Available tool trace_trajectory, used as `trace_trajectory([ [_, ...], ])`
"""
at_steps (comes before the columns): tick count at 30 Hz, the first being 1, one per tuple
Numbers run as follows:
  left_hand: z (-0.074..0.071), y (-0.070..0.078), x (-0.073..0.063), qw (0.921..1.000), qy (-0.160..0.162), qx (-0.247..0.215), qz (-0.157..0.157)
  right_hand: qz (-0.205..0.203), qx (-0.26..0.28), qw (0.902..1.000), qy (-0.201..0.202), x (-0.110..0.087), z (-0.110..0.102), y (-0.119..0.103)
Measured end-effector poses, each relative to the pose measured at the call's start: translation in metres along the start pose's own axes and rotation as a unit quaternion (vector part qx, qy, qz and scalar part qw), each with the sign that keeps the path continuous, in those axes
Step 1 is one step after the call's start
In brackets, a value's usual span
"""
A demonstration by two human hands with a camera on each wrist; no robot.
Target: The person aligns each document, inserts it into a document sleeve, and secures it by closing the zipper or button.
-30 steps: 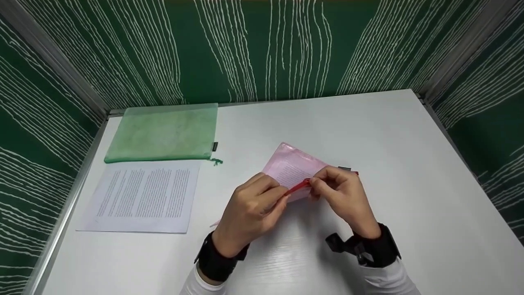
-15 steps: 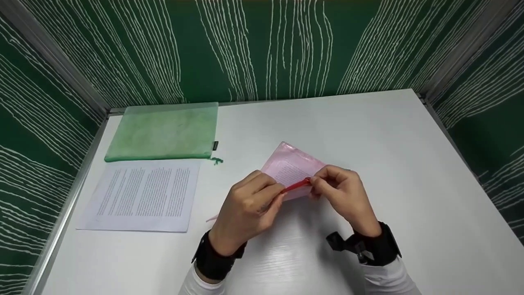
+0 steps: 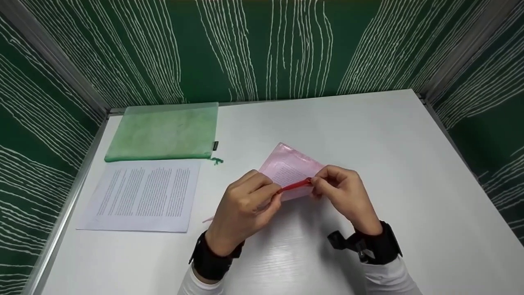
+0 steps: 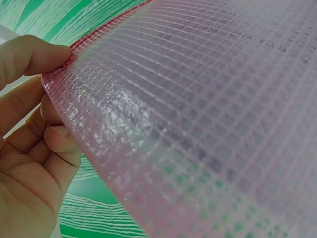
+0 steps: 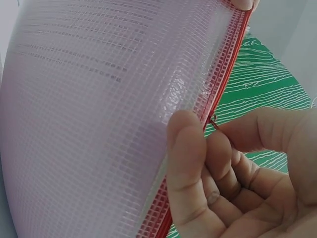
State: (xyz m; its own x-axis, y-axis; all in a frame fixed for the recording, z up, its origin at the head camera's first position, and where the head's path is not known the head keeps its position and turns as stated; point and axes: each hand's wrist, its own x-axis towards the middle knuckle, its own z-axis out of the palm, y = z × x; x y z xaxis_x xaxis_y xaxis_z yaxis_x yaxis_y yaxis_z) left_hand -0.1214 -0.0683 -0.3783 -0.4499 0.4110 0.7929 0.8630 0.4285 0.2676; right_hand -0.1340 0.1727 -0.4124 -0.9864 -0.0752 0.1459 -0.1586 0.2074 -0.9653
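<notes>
A pink mesh zipper pouch [image 3: 286, 169] is held tilted in front of me, with printed paper showing through it. Its red zipper [image 3: 294, 185] runs between my two hands. My left hand [image 3: 245, 207] pinches a corner of the pouch at the end of the zipper edge; in the left wrist view the thumb lies on one side and fingers on the other. Thumb and index finger of my right hand [image 3: 344, 196] pinch the small zipper pull [image 5: 213, 122]. Another right finger [image 5: 185, 148] lies against the mesh beside the zipper.
A green zipper pouch [image 3: 163, 133] with a green cord [image 3: 217, 160] lies at the back left of the white table [image 3: 368, 131]. Just in front of it lies a printed sheet [image 3: 139, 196]. Green walls with white wavy lines enclose the back and sides.
My left hand has shifted slightly left with its corner of the pouch, and more red zipper shows between the hands. The right hand stays nearly in place.
</notes>
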Motion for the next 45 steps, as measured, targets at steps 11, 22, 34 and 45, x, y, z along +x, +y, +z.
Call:
trace_trajectory([
  [11, -0.0042, -0.0007, 0.0003, 1.0, 0.009, 0.002, 0.001, 0.01, -0.019, 0.9998, -0.007, 0.0021, -0.003, 0.0036],
  [22, -0.0052, -0.0012, -0.0011, 1.0, 0.009, 0.0, -0.002, 0.024, -0.028, 0.9992, -0.014, 0.0025, -0.0049, 0.0029],
  [34, -0.0075, -0.0019, 0.0, 0.9994, 0.033, -0.001, 0.007, 0.032, -0.036, 0.9987, -0.018, 0.0048, -0.0094, 0.0065],
  [45, -0.0082, -0.0031, -0.0005, 0.9992, 0.039, 0.001, 0.009, 0.045, -0.042, 0.998, -0.014, 0.0052, -0.0096, 0.0073],
])
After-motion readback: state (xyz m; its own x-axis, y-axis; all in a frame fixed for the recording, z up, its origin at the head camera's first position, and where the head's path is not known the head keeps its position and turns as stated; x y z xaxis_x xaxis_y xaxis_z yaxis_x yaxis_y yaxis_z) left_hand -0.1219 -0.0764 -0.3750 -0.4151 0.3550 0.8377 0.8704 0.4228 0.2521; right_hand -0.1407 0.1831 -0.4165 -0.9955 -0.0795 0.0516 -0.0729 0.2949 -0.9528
